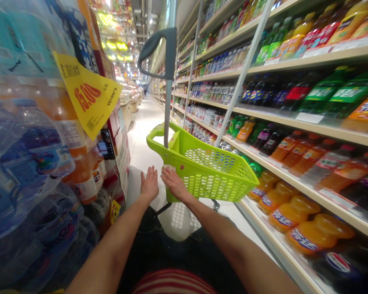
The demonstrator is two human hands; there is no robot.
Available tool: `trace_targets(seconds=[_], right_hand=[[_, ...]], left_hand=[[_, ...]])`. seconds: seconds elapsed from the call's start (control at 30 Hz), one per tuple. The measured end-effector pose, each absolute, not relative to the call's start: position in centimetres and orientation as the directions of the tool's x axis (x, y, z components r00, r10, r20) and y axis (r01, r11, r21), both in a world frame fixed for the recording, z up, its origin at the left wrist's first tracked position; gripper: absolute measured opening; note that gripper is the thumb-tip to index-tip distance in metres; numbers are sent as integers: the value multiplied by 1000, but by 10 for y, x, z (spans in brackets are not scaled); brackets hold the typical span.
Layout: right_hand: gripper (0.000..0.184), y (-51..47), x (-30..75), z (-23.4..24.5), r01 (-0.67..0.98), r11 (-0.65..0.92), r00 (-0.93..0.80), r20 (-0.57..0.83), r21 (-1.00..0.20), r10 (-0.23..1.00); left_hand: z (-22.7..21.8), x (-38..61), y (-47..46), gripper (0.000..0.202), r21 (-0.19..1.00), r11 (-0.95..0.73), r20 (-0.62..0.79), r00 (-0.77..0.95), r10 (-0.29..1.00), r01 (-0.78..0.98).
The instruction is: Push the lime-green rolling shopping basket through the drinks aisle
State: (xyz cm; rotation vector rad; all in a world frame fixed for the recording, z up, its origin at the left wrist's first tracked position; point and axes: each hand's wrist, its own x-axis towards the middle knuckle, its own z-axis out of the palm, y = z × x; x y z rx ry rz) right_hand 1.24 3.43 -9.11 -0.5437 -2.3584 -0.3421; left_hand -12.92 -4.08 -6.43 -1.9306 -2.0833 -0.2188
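Note:
A lime-green shopping basket on wheels [211, 173] stands in the aisle in front of me, tilted, with a tall grey pull handle [167, 61] rising from it. My right hand [174, 181] rests on the near rim of the basket; something pale shows under its fingers but I cannot make it out. My left hand [149, 183] hovers just left of the basket with its fingers stretched out and holds nothing.
Shelves of bottled soft drinks [294, 134] line the right side. Shrink-wrapped bottle packs [27, 163] with a yellow price sign [87, 96] are stacked close on the left. The pale aisle floor [144, 122] runs ahead between them.

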Motion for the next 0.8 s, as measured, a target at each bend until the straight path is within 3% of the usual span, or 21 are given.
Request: trace_targets(seconds=[0.1, 0.23, 0.6, 0.7, 0.8], right_hand=[[36, 37, 7, -47, 505, 855, -585, 775, 117, 239], [36, 47, 7, -17, 604, 791, -510, 810, 98, 289], [30, 42, 40, -124, 562, 826, -631, 670, 48, 391], [33, 38, 46, -120, 522, 853, -609, 708, 20, 357], [39, 39, 45, -85, 511, 860, -525, 789, -8, 320]], left_hand=[[-61, -128, -38, 69, -77, 121, 331, -89, 940, 990], [-52, -118, -37, 71, -81, 82, 345, -49, 937, 993], [-49, -103, -38, 66, -72, -20, 347, 44, 937, 997], [-48, -102, -38, 65, -74, -34, 345, 58, 937, 997], [-39, -99, -34, 65, -77, -29, 370, 56, 927, 997]])
